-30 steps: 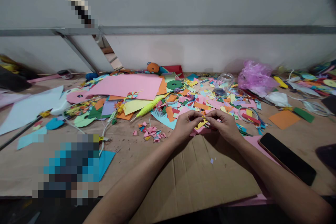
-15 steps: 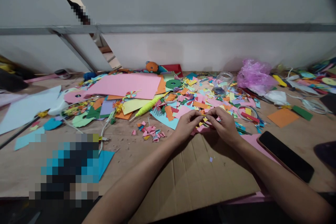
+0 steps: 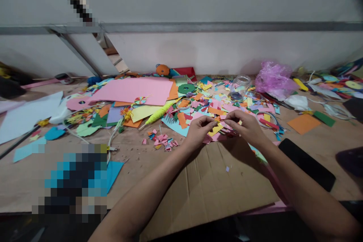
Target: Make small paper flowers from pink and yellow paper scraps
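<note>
From here I see both hands working just beyond the far edge of the cardboard sheet. A second ago the fingertips met over a small yellow bit; now a narrow gap has opened between them, so the two hands no longer work at one shared point. The left hand curls thumb and forefinger close together, with a tiny yellow-orange bit showing at the tips; whether it is pinched, I cannot tell. The right hand has its thumb and forefinger drawn in too, but I can't make out anything between them. Paper scraps spread beyond the cardboard sheet, a pile of small pink pieces lies left of it, and a phone to its right.
</note>
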`<state>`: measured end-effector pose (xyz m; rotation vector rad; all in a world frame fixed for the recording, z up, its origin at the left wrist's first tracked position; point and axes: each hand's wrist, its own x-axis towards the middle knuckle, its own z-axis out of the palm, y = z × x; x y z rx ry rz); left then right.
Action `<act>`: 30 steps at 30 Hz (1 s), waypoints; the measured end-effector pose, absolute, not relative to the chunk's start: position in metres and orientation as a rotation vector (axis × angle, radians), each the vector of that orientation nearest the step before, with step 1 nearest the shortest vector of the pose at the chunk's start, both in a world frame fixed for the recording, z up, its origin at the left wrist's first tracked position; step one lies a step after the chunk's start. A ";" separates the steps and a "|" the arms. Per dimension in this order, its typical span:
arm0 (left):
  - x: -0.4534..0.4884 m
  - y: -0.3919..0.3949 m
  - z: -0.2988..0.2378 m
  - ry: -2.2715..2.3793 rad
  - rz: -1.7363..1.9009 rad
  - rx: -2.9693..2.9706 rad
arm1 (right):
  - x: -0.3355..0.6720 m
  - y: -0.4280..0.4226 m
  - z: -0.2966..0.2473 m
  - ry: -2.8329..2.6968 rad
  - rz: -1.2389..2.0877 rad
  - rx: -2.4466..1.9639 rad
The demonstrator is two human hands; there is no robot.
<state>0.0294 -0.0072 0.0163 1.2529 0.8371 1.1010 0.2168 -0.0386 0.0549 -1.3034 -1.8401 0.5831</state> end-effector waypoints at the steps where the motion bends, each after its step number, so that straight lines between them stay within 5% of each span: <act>1: 0.029 -0.006 0.016 0.845 1.111 1.244 | 0.224 -0.036 0.058 -1.878 0.584 -1.340; 18: 0.028 -0.006 0.013 0.874 1.133 1.273 | 0.234 -0.036 0.048 -2.416 0.121 -1.812; 26: 0.026 -0.002 0.007 0.874 1.156 1.379 | 0.243 -0.033 0.051 -2.021 0.294 -1.843; 30: 0.025 -0.002 0.010 0.888 1.149 1.370 | 0.254 -0.027 0.048 -1.641 0.763 -1.495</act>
